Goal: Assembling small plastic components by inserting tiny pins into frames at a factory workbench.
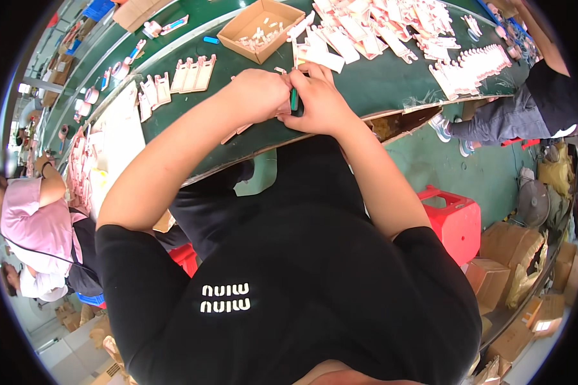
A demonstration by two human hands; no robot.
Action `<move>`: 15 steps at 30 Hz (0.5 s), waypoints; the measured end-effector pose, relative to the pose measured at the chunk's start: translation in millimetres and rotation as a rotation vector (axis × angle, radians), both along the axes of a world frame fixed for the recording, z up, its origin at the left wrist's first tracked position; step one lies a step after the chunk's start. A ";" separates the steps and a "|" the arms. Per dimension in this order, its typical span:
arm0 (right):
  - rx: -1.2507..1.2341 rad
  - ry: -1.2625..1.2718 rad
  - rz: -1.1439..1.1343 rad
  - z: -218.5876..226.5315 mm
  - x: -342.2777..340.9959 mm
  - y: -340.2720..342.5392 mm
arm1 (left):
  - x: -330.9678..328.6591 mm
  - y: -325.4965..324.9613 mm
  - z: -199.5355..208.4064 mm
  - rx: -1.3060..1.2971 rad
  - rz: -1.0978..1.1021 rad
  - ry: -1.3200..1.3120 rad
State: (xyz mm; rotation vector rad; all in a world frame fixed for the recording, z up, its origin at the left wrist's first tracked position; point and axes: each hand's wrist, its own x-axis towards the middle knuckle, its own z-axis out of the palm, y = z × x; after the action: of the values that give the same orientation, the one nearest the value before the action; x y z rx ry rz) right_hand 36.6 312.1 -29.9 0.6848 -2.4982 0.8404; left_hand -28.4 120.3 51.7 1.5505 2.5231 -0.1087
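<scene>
Above the dark green table (382, 83), near its front edge, my two hands meet. My left hand (260, 96) is closed, knuckles up, its fingertips hidden at the join. My right hand (318, 101) curls its thumb and fingers round the same spot. Between them shows a sliver of a pale pink part, mostly covered, and a narrow green strip (294, 99) that I cannot identify. An open cardboard box (228, 33) with small cream pieces stands just beyond. To the left lie a row of pink flat parts (194, 74) and a smaller group of pink parts (154, 92).
A large heap of pink parts (372, 25) covers the far right, with a neat row of parts (472, 70) nearer. A small blue piece (210, 40) lies by the box. Co-workers sit left and stand right. A red stool (455, 224) is on the floor at right.
</scene>
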 end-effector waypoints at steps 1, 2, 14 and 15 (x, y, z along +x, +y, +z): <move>0.001 -0.004 0.011 0.4 -0.8 -0.8 | -1.3 -0.6 -0.6 -0.011 -0.005 -0.007; 0.001 -0.008 0.023 -0.6 -1.5 -1.3 | -1.6 -0.8 -1.7 -0.022 -0.009 -0.015; -0.065 -0.015 -0.012 -4.6 -2.4 -2.1 | 3.7 3.9 -2.3 -0.050 0.082 -0.083; -0.070 -0.022 -0.004 -3.2 -1.7 -1.9 | 2.2 0.5 -0.4 -0.030 0.071 -0.131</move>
State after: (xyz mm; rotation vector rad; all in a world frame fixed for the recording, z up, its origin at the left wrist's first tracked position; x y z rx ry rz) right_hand 34.9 310.1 -33.1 0.6509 -2.4758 0.9338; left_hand -26.2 120.8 51.4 1.4066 2.4600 -0.0338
